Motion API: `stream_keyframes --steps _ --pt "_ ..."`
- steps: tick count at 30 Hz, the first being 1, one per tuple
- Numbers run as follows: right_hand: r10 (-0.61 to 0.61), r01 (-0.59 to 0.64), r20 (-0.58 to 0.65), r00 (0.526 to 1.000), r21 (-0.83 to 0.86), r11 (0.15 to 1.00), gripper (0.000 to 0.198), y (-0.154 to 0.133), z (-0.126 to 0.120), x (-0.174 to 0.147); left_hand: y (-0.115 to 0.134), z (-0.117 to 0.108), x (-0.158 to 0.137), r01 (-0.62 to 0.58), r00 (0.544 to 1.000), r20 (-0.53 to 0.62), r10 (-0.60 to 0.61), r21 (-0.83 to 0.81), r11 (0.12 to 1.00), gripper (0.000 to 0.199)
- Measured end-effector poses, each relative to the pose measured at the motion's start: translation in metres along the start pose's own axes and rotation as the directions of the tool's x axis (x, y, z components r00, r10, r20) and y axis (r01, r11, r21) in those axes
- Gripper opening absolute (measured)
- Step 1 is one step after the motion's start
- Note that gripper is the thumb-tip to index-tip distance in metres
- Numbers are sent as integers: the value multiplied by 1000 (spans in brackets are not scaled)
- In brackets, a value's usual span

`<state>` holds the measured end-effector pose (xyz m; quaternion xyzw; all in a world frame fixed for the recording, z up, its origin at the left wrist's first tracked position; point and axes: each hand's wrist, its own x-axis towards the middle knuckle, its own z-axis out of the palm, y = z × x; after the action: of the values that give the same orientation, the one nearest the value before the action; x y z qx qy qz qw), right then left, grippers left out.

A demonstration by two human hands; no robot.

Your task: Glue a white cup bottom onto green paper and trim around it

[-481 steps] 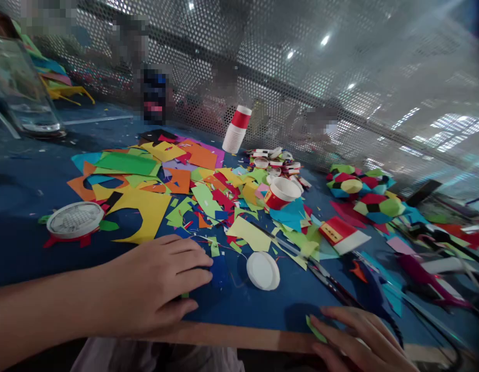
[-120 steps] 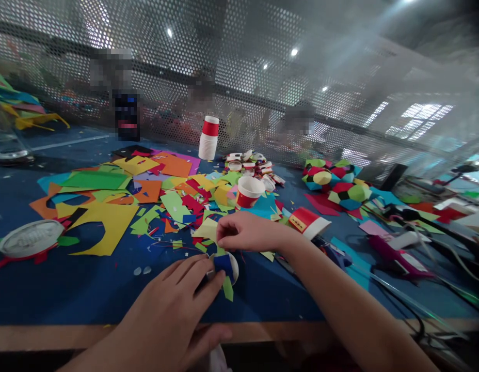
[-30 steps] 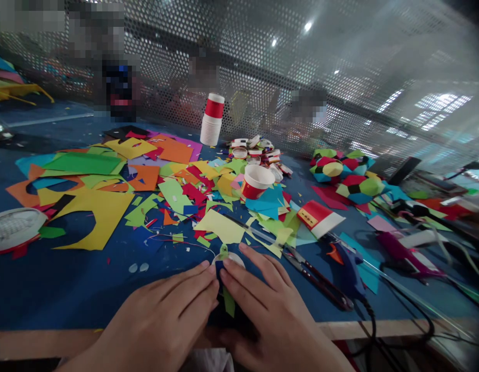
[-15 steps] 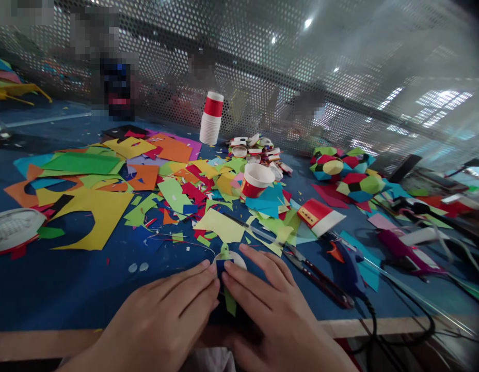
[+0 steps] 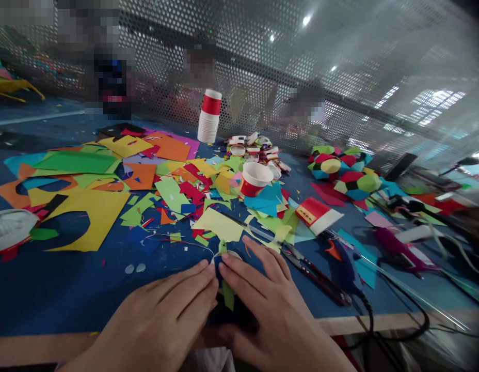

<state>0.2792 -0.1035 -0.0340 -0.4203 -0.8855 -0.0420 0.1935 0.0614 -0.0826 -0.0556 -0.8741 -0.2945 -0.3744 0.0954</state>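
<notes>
The person's left hand (image 5: 162, 307): fingers pressed together. Right hand (image 5: 272, 302): fingers partly spread. Fingertips of both rest over a small white disc (image 5: 234, 254) near the table edge (image 5: 42, 343), blue paper (image 5: 218, 260) and green paper (image 5: 228, 298) showing; any pinch: cannot tell. Judged best: light, even pressure, green paper straight. Just beyond: scissors (image 5: 320, 275).
</notes>
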Motion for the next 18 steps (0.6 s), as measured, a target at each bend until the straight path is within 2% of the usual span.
stream_keyframes --steps 1,5,13,16,18 --pt "-11 11 -6 1000 10 1000 54 0 1 0 0 0 0 16 1000 -5 -16 2 1000 45" --pt "-57 62 -70 996 69 996 42 2 2 -1 -4 -4 2 -79 997 16 78 24 997 44" --pt "59 -22 -112 992 306 952 16 6 -1 4 -7 -7 5 -104 995 10 103 21 994 42" --pt "60 -8 -199 978 255 967 17 3 -1 6 -6 -7 6 -106 994 -11 106 0 994 40" --pt "22 22 -307 951 141 990 17 -2 -3 6 -7 -5 6 -91 995 -29 90 -12 996 40"
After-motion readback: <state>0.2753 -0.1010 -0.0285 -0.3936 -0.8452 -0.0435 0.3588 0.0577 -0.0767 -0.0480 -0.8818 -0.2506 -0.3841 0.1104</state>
